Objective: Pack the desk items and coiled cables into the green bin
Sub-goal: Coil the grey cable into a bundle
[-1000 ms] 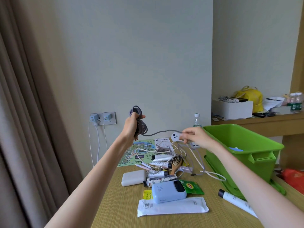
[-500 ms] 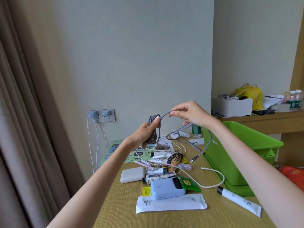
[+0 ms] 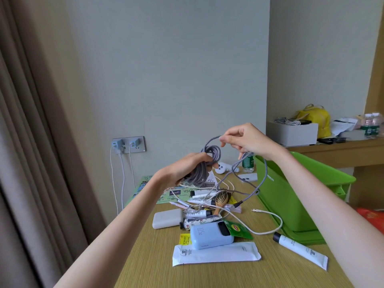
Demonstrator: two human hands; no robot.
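My left hand (image 3: 185,169) grips a coil of grey braided cable (image 3: 204,166) above the desk. My right hand (image 3: 246,140) pinches a loop of the same cable just above and to the right of the coil. The cable's loose end hangs down to the desk near a wooden hairbrush (image 3: 220,199). The green bin (image 3: 291,190) stands at the right of the desk. Below my hands lie a blue power bank (image 3: 209,234), a white power bank (image 3: 167,218), a white cable (image 3: 268,222), tubes and packets.
A white tube with a black cap (image 3: 301,252) lies at the front right. A long white packet (image 3: 216,253) sits near the front edge. Two chargers are plugged into the wall socket (image 3: 128,144). A curtain hangs at the left. A shelf with a white box (image 3: 293,132) is behind the bin.
My right hand has brought another loop of cable to the coil and stays high. My left hand has dropped a little with the coil. The view has shifted slightly.
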